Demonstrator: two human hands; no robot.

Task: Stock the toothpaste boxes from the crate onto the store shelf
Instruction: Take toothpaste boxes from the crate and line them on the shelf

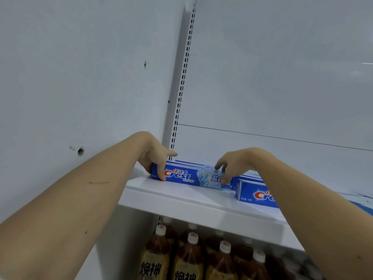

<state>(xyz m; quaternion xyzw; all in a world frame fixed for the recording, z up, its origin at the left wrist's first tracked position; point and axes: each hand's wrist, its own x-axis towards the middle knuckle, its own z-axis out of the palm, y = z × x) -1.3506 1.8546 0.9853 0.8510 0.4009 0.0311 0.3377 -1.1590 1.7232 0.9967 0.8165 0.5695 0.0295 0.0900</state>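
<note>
Both forearms reached up as the left hand (156, 158) and right hand (229, 166) pinched opposite ends of a Crest toothpaste box (189, 176) near the shelf (181, 201) front edge, where uneven release risked toppling it off.

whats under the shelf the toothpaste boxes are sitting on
Below the white shelf stand rows of brown drink bottles with white caps and yellowish labels. Only the upper parts show; their bases and the surface they stand on are cut off, and the right arm covers those farther right.

I log a pale grey wall (80, 77) at left with a small dark hole (80, 151), a perforated upright (184, 73), a white back panel (282, 77), all evenly lit.
</note>
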